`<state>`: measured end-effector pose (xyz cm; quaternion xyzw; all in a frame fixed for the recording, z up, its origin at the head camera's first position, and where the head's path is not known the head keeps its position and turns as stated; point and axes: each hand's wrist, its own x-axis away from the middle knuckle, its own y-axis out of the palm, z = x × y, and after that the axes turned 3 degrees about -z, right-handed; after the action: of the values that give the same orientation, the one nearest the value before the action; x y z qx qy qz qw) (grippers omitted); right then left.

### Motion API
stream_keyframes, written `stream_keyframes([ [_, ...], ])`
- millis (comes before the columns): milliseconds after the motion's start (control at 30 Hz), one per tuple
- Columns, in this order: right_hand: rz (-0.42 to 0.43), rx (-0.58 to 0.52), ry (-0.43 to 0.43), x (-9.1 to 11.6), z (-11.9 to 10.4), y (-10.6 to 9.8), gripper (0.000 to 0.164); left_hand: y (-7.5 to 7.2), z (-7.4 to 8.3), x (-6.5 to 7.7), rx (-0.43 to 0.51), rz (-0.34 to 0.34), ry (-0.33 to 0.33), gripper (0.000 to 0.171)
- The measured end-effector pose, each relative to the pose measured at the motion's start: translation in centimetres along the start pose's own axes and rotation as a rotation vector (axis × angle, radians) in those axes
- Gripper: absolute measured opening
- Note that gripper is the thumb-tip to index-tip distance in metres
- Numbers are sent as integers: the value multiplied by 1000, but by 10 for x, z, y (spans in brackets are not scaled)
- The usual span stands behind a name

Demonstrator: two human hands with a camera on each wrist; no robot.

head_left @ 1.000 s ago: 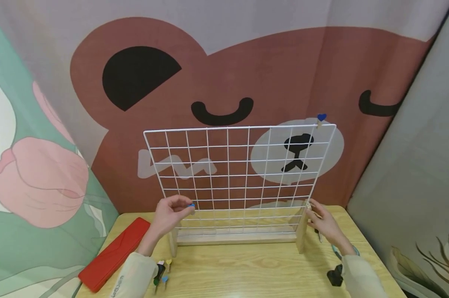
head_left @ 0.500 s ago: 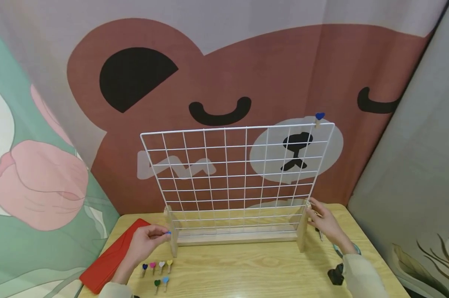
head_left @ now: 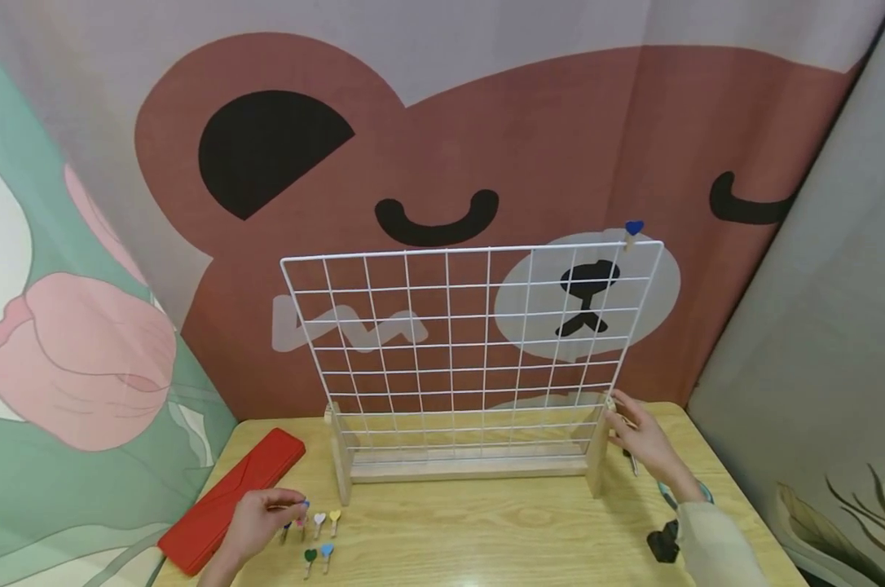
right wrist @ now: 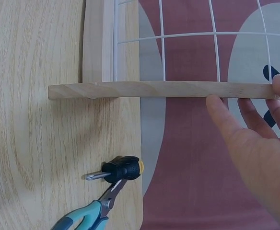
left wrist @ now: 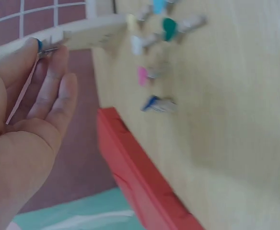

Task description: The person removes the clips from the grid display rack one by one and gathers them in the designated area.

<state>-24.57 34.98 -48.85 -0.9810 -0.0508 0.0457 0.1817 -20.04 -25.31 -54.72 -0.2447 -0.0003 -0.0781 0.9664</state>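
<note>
My left hand (head_left: pixel 255 528) pinches a small blue heart clothespin (left wrist: pixel 39 45) between thumb and fingertips, low over the table's left side. Just beyond it lie several more heart clothespins, among them a white one (head_left: pixel 319 522), a yellow one (head_left: pixel 335 519), a green one (head_left: pixel 310 558) and a light blue one (head_left: pixel 328 552). A white wire grid (head_left: pixel 472 250) stands in a wooden base (head_left: pixel 464 471). With thumb and fingers, my right hand (head_left: pixel 644 436) grips the upper end of the base's right side post (right wrist: pixel 154 89). A dark blue heart clothespin (head_left: pixel 634 229) sits on the grid's top right edge.
A red case (head_left: pixel 230 505) lies on the left of the table, behind the left hand. On the right are a stubby screwdriver (right wrist: pixel 123 168), teal-handled pliers (right wrist: pixel 89 213) and a black object (head_left: pixel 662 542). A printed curtain (head_left: pixel 545 163) hangs behind.
My left hand has moved from the grid's lower left, down and left to the clothespins, still pinching the blue one. My right hand stays on the side post.
</note>
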Motion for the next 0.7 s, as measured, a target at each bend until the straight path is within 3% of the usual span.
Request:
stream_keyframes([
  [267,3,10,-14,-3,2,-1,61,4,-31,10,-124,5,-118,20],
  [567,5,4,-23,-3,2,-1,61,11,-49,16,-130,-4,-184,19],
  [700,2,10,-20,-3,4,-1,61,18,-56,17,-104,4,-249,12],
])
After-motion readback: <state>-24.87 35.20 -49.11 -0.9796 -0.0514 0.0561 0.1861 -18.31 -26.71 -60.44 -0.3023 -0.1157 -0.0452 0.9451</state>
